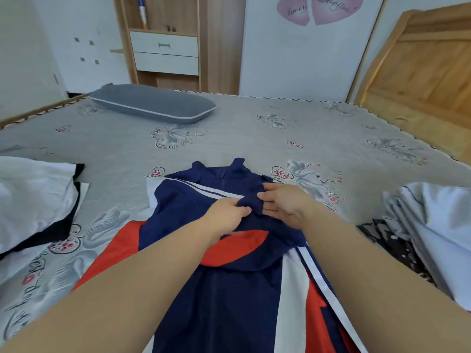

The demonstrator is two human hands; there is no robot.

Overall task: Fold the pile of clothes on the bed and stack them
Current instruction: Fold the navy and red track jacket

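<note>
Jacket (229,276) is flat on the bed (229,138) in front of me, collar away, sleeve folded across chest. Both hands meet on the cuff: left hand (226,212) fingers curled, pinching it; right hand (283,202) fingers closed round the cuff end, prob to square the sleeve before next fold. Unfolded clothes (433,225) wait to the right.

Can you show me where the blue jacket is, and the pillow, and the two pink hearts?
blue jacket (229,296), head view, on its navy front panel near the zip.
pillow (153,104), head view, middle of its grey top.
pink hearts (331,7), head view, on the right-hand heart, on the white wardrobe door.
</note>
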